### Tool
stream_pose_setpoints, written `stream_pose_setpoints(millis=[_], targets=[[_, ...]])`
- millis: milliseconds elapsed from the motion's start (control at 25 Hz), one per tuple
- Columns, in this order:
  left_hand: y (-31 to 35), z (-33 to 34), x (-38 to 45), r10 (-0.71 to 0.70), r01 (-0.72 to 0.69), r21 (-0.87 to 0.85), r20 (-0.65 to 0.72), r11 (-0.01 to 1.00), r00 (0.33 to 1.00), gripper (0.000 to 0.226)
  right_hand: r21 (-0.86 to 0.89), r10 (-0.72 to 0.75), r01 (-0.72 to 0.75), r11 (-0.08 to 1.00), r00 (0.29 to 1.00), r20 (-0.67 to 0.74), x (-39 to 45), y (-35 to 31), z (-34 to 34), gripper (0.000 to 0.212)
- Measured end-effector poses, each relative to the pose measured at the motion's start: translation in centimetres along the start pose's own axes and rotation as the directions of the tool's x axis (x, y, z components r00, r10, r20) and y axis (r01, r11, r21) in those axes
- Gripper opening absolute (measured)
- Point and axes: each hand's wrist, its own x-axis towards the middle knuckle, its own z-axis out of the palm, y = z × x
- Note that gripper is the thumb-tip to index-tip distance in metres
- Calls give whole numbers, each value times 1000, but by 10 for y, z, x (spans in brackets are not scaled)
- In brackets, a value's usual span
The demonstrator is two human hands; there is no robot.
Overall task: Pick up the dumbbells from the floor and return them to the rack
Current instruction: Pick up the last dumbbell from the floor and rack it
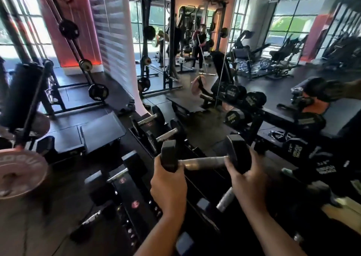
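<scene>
I hold a black hex dumbbell [205,163] with a steel handle level above the dumbbell rack [134,197]. My left hand [169,185] cups its left head from below. My right hand [247,181] grips the handle's right end and the right head. Other dumbbells rest on the rack: two further back [148,119] [166,134], one at the left [117,175], and one just under my right hand [225,199]. A wall mirror [273,91] behind the rack reflects more dumbbells.
A barbell with a pale plate [18,173] sits at the lower left. A flat bench [101,128] stands left of the rack. Squat racks with plates [97,92] fill the back left. A person [199,46] stands far back with a pole.
</scene>
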Motion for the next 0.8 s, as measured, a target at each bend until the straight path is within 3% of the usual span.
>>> stream_pose_setpoints(millis=[120,360,640,800], targets=[[-13,33,35,-80,78,-46,-42,996,996,34,15,27,-28,999,994,107,43,22,42,63],[-45,107,84,-308,293,-133,-114,947,944,37,-74,-62,87,993,954,293,120,85,109,58],[-86,171,106,-449,435,-136,-100,890,888,45,-158,-36,127,979,877,479,167,145,156,55],[-109,193,107,-478,471,-86,-115,878,871,49,-177,32,75,981,845,534,169,179,170,53]])
